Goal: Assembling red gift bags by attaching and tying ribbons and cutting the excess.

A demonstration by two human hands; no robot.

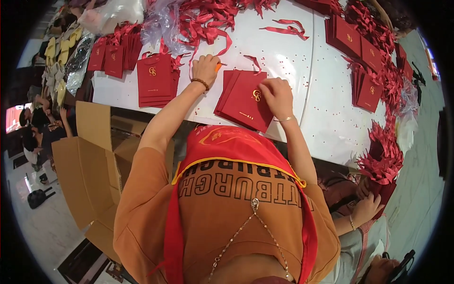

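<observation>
In front of me on the white table lies a small stack of dark red paper bags (241,102) with gold print. My right hand (278,97) is closed at the top right corner of the uppermost bag, fingers bent together against its edge. To the left, beyond the stack, my left hand (206,71) is curled round a small orange-ended tool (218,67), whose kind I cannot make out. A red ribbon (193,59) runs down beside that hand. Another short red ribbon (254,62) lies just above the stack.
More red bags with ribbons (155,78) stand to my left and along the right side (366,92). Loose ribbons (208,23) and clear plastic (163,23) heap at the far side. An open cardboard box (87,161) is at lower left. A co-worker's hand (368,210) handles bags at right.
</observation>
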